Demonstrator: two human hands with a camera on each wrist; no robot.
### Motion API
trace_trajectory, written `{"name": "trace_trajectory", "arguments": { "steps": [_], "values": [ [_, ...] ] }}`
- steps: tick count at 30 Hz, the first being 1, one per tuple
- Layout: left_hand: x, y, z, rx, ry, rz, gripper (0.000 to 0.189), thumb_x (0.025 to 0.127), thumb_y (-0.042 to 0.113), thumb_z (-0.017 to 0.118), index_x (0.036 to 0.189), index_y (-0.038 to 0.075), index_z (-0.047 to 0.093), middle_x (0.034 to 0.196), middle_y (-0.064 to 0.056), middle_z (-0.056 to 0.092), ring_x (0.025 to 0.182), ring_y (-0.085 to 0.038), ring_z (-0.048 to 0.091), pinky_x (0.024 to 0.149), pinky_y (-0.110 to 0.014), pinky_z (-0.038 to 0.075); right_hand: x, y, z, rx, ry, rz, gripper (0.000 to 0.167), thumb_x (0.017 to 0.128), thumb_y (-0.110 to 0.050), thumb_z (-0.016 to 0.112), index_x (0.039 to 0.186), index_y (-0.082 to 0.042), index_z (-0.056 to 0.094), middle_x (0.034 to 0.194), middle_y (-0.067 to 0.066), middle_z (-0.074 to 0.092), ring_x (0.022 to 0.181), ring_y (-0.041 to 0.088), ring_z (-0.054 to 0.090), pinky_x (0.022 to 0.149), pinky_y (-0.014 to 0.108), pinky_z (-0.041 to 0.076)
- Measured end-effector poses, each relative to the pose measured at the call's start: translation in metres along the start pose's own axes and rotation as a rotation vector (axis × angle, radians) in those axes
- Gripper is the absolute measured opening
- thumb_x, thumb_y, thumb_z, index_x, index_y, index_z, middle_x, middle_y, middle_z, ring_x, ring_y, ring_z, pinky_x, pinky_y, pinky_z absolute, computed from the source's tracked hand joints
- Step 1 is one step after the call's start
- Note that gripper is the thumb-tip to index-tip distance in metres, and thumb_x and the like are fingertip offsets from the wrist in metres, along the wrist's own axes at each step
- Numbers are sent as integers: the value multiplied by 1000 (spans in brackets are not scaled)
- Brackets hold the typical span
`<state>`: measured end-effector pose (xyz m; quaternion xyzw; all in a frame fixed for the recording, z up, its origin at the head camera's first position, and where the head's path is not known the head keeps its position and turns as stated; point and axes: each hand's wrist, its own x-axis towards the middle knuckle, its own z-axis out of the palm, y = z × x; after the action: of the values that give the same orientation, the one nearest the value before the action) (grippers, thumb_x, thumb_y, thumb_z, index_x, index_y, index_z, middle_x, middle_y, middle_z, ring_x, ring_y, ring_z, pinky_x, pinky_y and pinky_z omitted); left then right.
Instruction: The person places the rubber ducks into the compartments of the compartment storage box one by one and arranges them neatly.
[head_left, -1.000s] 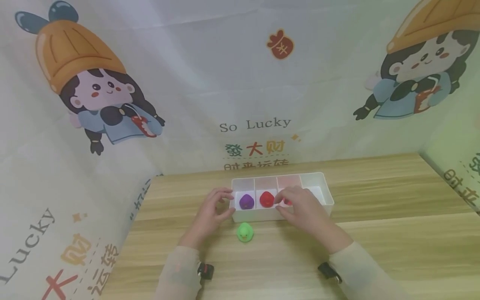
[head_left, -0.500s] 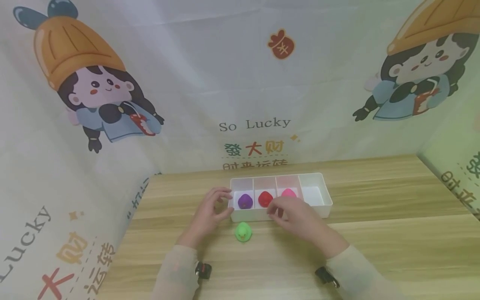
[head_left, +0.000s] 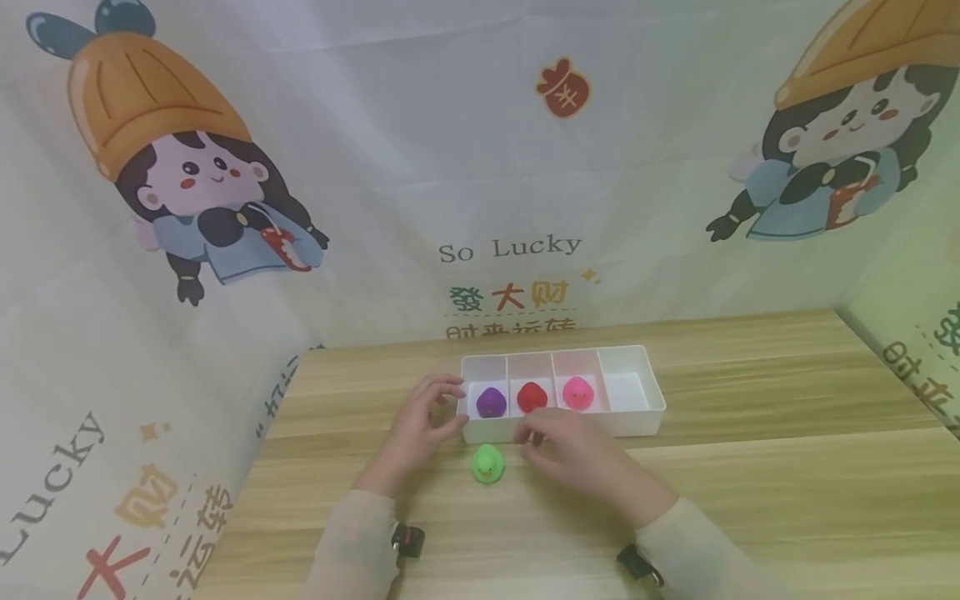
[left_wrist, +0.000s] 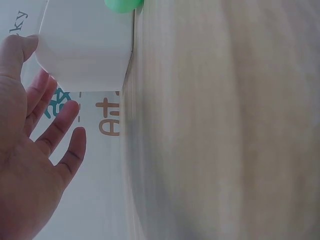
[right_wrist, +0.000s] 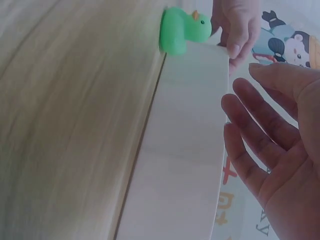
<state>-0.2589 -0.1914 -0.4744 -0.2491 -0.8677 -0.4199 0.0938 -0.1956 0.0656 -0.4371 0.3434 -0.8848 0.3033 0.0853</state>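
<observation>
A white box with compartments (head_left: 573,427) stands on the table. From left to right it holds a purple rubber duck (head_left: 491,403), a red rubber duck (head_left: 532,397) and a pink rubber duck (head_left: 578,393); the rightmost compartment has none. A green rubber duck (head_left: 487,464) stands on the table by the front left of the box. My left hand (head_left: 417,425) rests at the box's left end, thumb and fingertips by its rim, fingers spread. Before the front wall hovers my right hand (head_left: 573,450), fingers loosely bent and holding nothing, as the right wrist view shows.
The wooden table (head_left: 750,492) extends around the box. Behind it hangs a printed cloth (head_left: 390,167), which also runs along both sides. Dark straps (head_left: 408,541) sit on both wrists.
My right hand has moved out of the box, left and toward the front edge, uncovering the pink rubber duck in the third compartment. My left hand stays at the box's left end.
</observation>
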Motion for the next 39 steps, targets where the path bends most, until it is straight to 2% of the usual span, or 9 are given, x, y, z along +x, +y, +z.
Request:
{"name": "trace_trajectory", "arguments": {
  "steps": [8,17,27,39],
  "values": [
    [0,-1,0,10,-6,13,32,77,28,68,104,18,54,123,5,44,96,-21,49,81,-41,44,1,-5,7,6,-15,-12,22,78,-23,65,99,-22,59,94,-12,56,86,7,53,75,24,45],
    [1,-3,-1,17,-8,16,33,76,30,68,104,19,54,122,8,44,96,-19,49,81,-38,44,4,-6,18,-15,-3,-38,22,75,-23,69,96,-23,60,92,-14,57,84,10,55,76,25,45],
    [1,-1,-2,5,-13,40,32,78,26,67,104,15,54,123,7,43,96,-26,49,81,-42,43,10,-9,27,-39,-21,-53,31,71,-25,72,100,-24,61,99,-17,56,93,3,50,85,27,41],
    [0,-1,-1,14,-7,27,33,76,27,68,104,17,54,124,6,44,95,-21,49,79,-39,44,15,-13,39,-113,-52,-31,31,70,-27,73,98,-21,61,101,-11,58,98,9,51,88,28,40]
  ]
}}
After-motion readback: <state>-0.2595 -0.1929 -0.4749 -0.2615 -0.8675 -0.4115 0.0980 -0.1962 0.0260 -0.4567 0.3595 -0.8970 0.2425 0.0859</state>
